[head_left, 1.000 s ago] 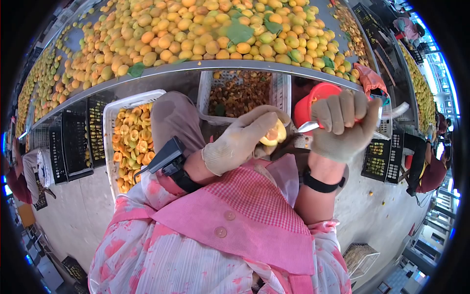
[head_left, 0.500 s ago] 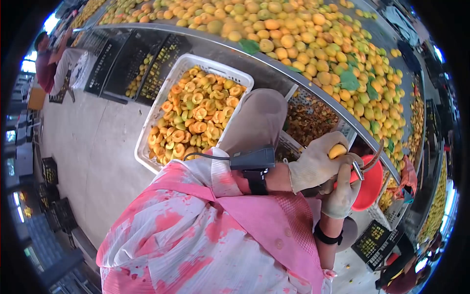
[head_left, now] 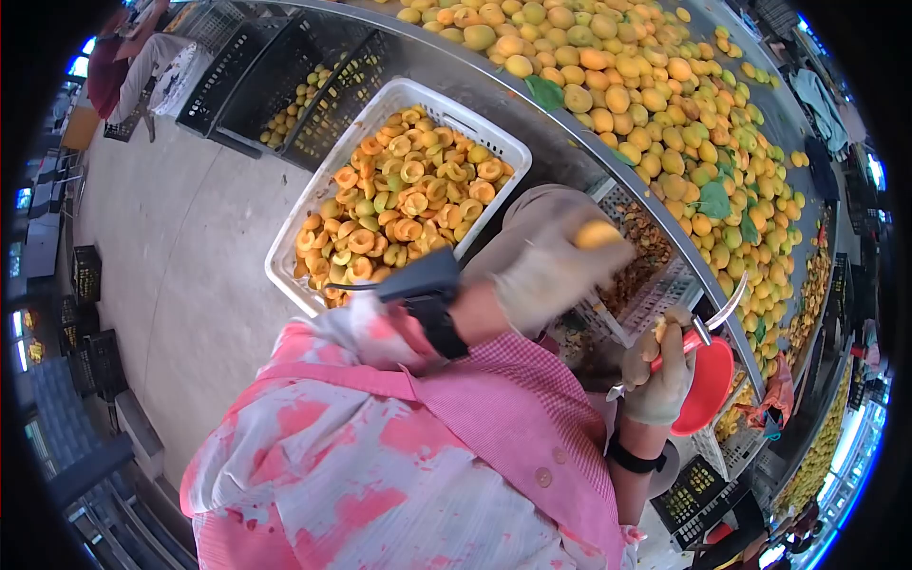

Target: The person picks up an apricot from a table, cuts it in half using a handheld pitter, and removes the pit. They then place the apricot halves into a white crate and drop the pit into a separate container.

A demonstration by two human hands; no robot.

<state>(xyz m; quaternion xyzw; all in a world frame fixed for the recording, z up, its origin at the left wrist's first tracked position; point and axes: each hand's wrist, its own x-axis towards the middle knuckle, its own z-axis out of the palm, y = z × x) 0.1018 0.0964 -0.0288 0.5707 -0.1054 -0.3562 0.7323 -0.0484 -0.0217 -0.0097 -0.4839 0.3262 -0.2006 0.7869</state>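
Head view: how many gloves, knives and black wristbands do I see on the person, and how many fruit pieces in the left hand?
Gloves: 2, on left hand and right hand
Knife: 1
Black wristbands: 2
Fruit piece: 1
Total: 6

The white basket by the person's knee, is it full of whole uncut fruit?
No, the white basket holds halved fruit with open pit hollows; the whole fruit lies on the table above.

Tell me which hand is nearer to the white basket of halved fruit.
Left. The left hand, holding a fruit piece, hovers beside the white basket. The right hand is farther away, gripping a knife.
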